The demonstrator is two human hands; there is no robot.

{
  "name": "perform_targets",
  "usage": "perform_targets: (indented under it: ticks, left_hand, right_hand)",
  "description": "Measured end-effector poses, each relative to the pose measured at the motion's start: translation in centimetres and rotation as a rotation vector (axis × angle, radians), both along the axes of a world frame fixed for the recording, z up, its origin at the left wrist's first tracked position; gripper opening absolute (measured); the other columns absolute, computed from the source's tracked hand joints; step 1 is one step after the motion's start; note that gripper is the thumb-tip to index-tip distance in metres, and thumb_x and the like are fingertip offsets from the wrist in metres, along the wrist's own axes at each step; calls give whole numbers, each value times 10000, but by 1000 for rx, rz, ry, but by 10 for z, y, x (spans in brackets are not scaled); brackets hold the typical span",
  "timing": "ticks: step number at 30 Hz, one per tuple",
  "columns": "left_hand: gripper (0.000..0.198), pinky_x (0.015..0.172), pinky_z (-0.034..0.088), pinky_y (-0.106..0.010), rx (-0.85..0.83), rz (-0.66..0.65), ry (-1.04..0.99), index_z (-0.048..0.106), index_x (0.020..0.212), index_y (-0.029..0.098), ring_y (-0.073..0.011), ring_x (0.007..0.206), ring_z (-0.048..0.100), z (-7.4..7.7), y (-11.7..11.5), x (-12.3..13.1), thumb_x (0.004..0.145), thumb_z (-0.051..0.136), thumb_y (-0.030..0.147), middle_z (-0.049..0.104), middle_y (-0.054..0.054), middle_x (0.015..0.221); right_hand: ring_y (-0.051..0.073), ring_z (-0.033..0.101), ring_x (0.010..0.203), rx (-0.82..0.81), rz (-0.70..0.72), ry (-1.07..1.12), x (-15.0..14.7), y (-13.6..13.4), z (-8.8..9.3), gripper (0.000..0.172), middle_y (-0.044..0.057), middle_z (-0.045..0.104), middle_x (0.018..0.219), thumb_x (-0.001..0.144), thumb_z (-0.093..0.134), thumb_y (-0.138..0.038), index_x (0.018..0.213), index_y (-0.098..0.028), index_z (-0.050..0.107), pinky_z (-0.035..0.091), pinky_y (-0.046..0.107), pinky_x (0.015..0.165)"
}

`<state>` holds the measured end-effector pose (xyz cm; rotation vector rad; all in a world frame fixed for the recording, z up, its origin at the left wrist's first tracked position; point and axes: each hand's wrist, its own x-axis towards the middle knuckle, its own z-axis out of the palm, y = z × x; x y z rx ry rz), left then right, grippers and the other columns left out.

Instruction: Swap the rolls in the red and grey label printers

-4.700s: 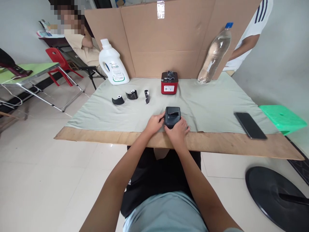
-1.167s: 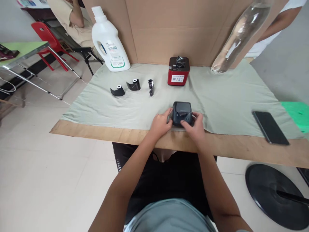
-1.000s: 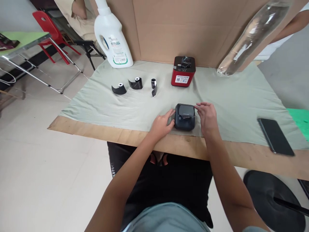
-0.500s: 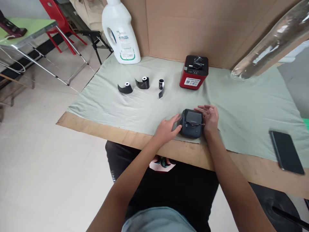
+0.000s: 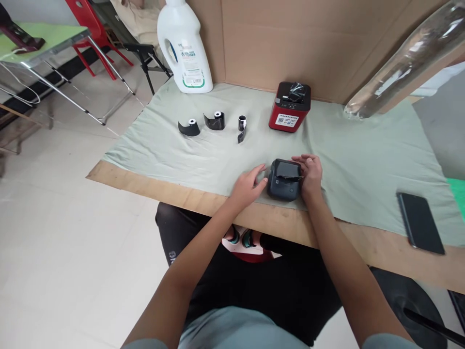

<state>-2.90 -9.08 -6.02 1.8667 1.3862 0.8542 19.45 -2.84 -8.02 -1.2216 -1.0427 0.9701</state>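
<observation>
A small dark label printer (image 5: 284, 188) sits near the table's front edge. A short black strip (image 5: 288, 178) lies across the slot at the front of its lid. My left hand (image 5: 247, 186) is beside the printer's left side, thumb and fingers apart, with the fingertips close to the casing. Along the right side rests my right hand (image 5: 311, 175), its fingers loosely bent and partly spread towards the back corner. Whether those fingers press on the casing cannot be made out. Farther back stands a red and black printer (image 5: 288, 109) with crumpled clear film on top.
Several small rolls of black label tape, among them a partly unwound roll (image 5: 216, 121), lie at the back left. Behind them stands a white detergent jug (image 5: 189, 53). A phone (image 5: 420, 223) lies at the right front. Wrapped packing material (image 5: 395, 68) leans against the cardboard wall (image 5: 283, 39).
My view has shifted slightly, moving the table scene a little left and up. Both hands remain beside the label printer. The black strip at its slot shows more clearly now.
</observation>
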Motion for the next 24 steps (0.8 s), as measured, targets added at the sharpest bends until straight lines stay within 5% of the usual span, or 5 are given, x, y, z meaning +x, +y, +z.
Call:
perform_targets:
  ticks: [10,17,24]
  left_hand:
    - [541,1003,462,-397,88,-77,388,538,1581,261,-233,1058,690,-6,3,4,1056,410,241,739,-65,1135]
    - [576,987,454,-382,38,-114,391,553,1570,257,-219,1021,689,-1,7,2,1019,404,180,776,-46,1131]
    - [584,944,443,-369,63,-185,430,622,1511,263,-207,955,688,-2,16,-3,978,418,142,754,-37,1005]
  right_hand:
    - [231,763,991,78,-20,-79,-5,0,-7,405,65,742,1032,946,518,-644,1050,-253,512,589,436,974]
    - [329,565,1477,134,160,-73,0,1,-17,708,131,610,1498,902,531,-837,1368,-304,502,407,570,1257]
    - [339,472,1553,153,177,-112,1,1,-21,846,131,472,1646,897,452,-896,1520,-326,409,348,578,1295]
